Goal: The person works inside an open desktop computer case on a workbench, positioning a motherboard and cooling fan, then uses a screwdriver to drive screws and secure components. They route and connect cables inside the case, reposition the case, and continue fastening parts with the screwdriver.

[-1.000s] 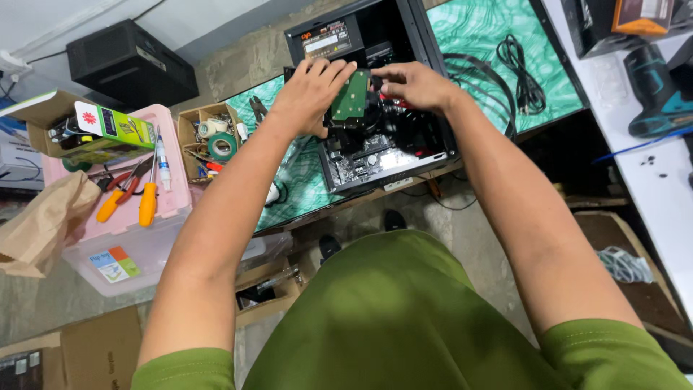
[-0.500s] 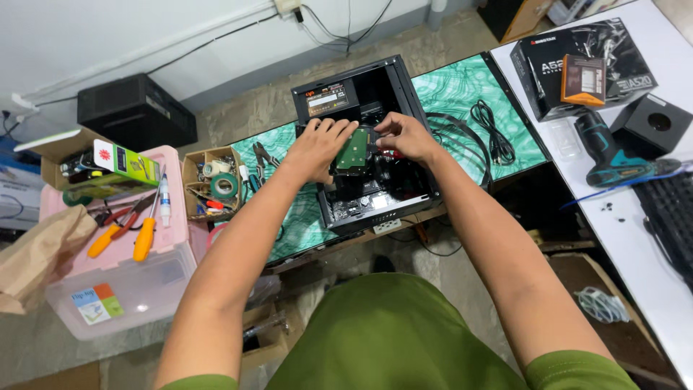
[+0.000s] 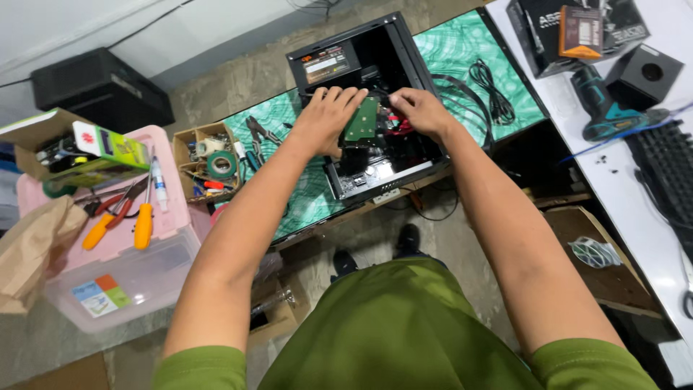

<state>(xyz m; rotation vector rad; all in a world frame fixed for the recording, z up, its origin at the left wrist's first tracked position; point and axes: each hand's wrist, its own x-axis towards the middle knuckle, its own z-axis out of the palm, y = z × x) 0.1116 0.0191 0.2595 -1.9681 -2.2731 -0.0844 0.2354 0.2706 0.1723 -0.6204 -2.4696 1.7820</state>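
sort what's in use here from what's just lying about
In use: left hand, right hand, green circuit board, open computer case.
Lying about: cordless drill, coiled black cable, orange-handled screwdrivers, green tape roll.

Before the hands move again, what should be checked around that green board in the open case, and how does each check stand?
1. Left hand on the green board: ok, fingers rest on its left edge.
2. Right hand at the board's right side: ok, fingertips beside the red cables.
3. Board seated in the open computer case: cannot tell, hands hide its mounting.
4. Case lying flat on the green patterned table: ok.
5. Loose black cable apart from the hands: ok, on the table, right of the case.
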